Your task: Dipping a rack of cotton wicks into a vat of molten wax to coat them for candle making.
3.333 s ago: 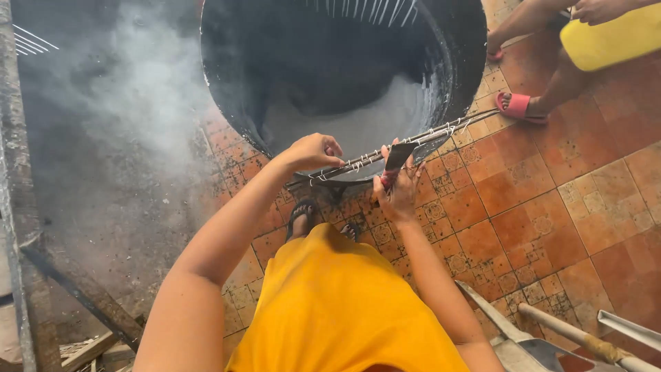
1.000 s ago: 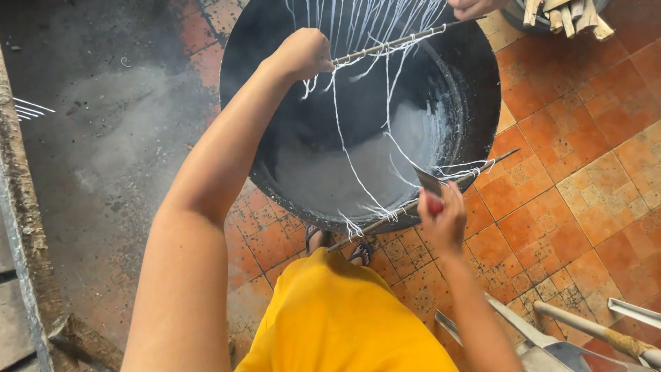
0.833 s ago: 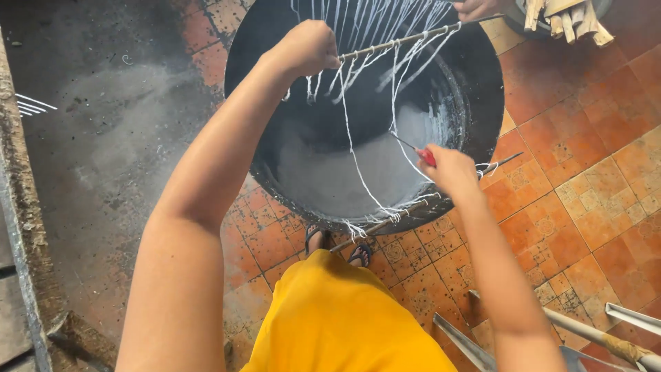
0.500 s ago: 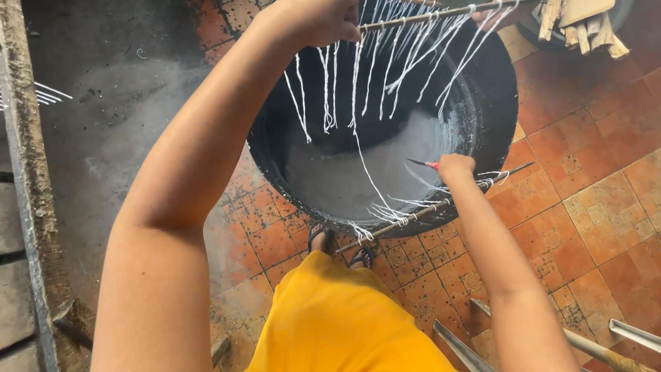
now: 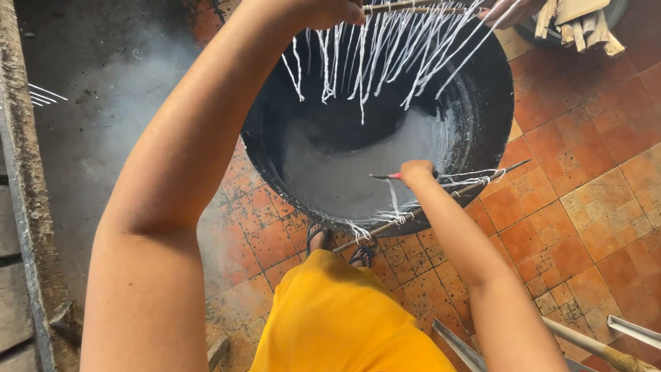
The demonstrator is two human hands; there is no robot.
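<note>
The worry here is the big black round metal vat (image 5: 482, 103) of steaming pale liquid: the right hand (image 5: 417, 171) works low over the surface, and a slip could dip the knuckles into what looks hot, or let the small red-handled blade (image 5: 387, 177) nick the wrong white string. The raised thin wooden rod (image 5: 406, 8), hung with many white waxy strings (image 5: 385, 52), sits high above the vat; if it tilts, the strings could swing together and stick, or drag through the liquid. A second thin stick with white strings tied on it (image 5: 441, 201) rests across the vat's near rim and could roll in. The left hand (image 5: 323, 10) has its fingers curled tight round the rod's end. The right hand's fingers are closed on the blade's handle, just beside the rim stick's strings.
</note>
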